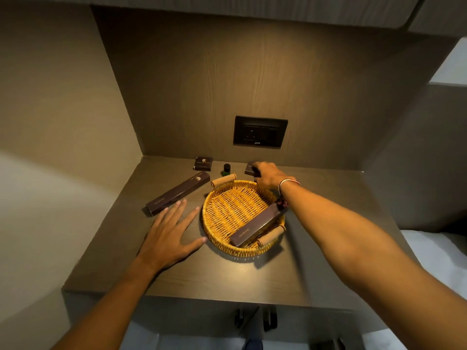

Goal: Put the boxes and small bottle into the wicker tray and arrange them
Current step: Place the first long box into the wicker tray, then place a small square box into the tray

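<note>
A round wicker tray [222, 238] with two wooden handles stands in the middle of the dark shelf. A long dark box [257, 224] lies tilted inside it along the right rim. Left of the tray, another long dark box [178, 193] lies on the shelf. At the back sit a small square dark box [203, 163] and a small green bottle [226, 169] with a black cap. My right hand [267, 174] reaches over the tray's far rim and closes on a second small dark box [250, 168]. My left hand [171, 231] lies flat, fingers spread, beside the tray's left side.
A black wall socket plate [260, 131] is set in the back panel above the shelf. Walls close the shelf at the left and back. The shelf's front edge [202, 298] runs below my forearms. A bracelet circles my right wrist.
</note>
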The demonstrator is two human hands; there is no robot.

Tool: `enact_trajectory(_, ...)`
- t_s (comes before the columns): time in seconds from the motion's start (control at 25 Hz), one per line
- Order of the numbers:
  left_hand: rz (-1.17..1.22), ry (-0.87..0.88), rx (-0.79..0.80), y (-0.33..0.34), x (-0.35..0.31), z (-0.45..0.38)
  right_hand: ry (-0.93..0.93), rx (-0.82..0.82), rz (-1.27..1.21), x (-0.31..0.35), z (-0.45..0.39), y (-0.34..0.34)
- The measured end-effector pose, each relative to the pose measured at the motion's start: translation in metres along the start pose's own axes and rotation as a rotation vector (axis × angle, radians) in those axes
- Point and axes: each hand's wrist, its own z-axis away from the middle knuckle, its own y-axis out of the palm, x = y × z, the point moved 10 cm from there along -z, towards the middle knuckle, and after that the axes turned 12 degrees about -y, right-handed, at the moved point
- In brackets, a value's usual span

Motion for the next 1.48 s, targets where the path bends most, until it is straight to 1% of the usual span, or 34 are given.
enact_trajectory(0.16, 0.001, -0.006, -0.007, -0.002, 0.001, -0.001, 0.051, -0.03, -0.062, -0.011, -0.009, -0.001)
enact_trajectory(0.32, 0.003, -0.009, -0.005, -0.003, -0.001, -0.002, 0.018, -0.098, 0.073, -0.006, -0.002, -0.01)
enact_trajectory(0.44, -0.004, -0.009, -0.007, -0.003, -0.001, -0.001, -0.06, -0.257, 0.02, 0.005, 0.015, -0.038)
enact_trajectory(0.48, -0.002, -0.009, -0.008, -0.003, -0.001, -0.001, -0.115, -0.31, -0.029, 0.011, 0.023, -0.051)
enact_trajectory(0.52, -0.002, -0.01, -0.01, -0.003, -0.001, -0.001, -0.186, -0.328, -0.078, 0.02, 0.031, -0.061)
enact_trajectory(0.56, -0.006, -0.01, -0.012, -0.003, -0.001, -0.001, -0.259, -0.306, -0.12, 0.03, 0.038, -0.066)
enact_trajectory(0.6, -0.008, -0.009, -0.012, -0.003, -0.002, -0.001, -0.322, -0.239, -0.146, 0.041, 0.045, -0.066)
enact_trajectory(0.72, -0.016, -0.01, 0.002, -0.002, -0.001, -0.001, -0.416, 0.093, -0.079, 0.074, 0.063, -0.031)
enact_trajectory(0.8, -0.003, -0.008, 0.005, -0.003, -0.001, -0.002, -0.426, 0.238, 0.0, 0.092, 0.071, 0.0)
enact_trajectory(1.0, 0.019, -0.008, -0.001, -0.002, -0.001, -0.001, -0.471, 0.337, 0.105, 0.122, 0.076, 0.043)
enact_trajectory(1.08, 0.018, -0.012, 0.001, -0.002, 0.0, -0.001, -0.464, 0.355, 0.063, 0.12, 0.076, 0.043)
enact_trajectory(1.16, 0.018, -0.012, 0.001, -0.002, -0.001, -0.002, -0.408, 0.32, -0.038, 0.11, 0.072, 0.028)
enact_trajectory(1.2, 0.024, -0.012, -0.002, -0.002, -0.001, -0.002, -0.388, 0.262, -0.091, 0.105, 0.068, 0.016)
enact_trajectory(1.32, 0.029, -0.011, -0.007, -0.002, 0.0, -0.002, -0.37, -0.003, -0.17, 0.092, 0.043, -0.028)
enact_trajectory(1.36, 0.025, -0.011, -0.005, -0.001, 0.0, -0.002, -0.36, -0.061, -0.159, 0.09, 0.033, -0.035)
enact_trajectory(1.4, 0.022, -0.013, -0.002, -0.001, 0.001, -0.001, -0.348, -0.088, -0.13, 0.09, 0.023, -0.037)
enact_trajectory(1.48, 0.017, -0.017, 0.002, -0.001, 0.001, -0.002, -0.327, -0.08, -0.06, 0.093, 0.001, -0.031)
